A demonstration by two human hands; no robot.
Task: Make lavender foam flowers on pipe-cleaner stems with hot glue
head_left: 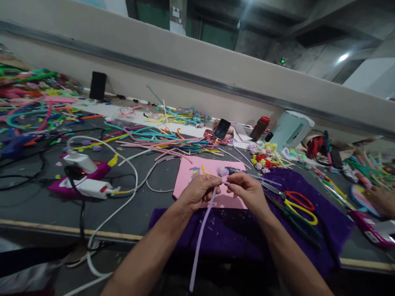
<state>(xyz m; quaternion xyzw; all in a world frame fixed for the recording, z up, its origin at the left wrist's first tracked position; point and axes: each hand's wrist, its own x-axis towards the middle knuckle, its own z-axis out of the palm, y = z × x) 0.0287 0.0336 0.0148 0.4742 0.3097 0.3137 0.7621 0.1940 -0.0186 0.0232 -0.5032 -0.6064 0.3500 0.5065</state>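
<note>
My left hand (202, 191) pinches a lilac pipe cleaner (200, 238), whose long end hangs down over the purple cloth (180, 230). Opposite it, my right hand (246, 190) has thumb and forefinger closed on a short stretch of lilac pipe cleaner. A fluffy lilac flower-like piece (221, 170) shows just above my fingertips; whether it joins the strand is hidden. Both hands are over a pink foam sheet (185, 164) that carries small coloured offcuts. Right of my right hand lie scissors (299, 205) with red and yellow handles and green-handled pliers (302, 226).
A power strip (103, 170) with white chargers and looping cables lies at left. Behind are heaped pipe cleaners (173, 142), a phone (221, 129) and a brown bottle (259, 128). Finished pompom flowers (262, 160) sit right of centre. Another person's hand (381, 199) is at far right.
</note>
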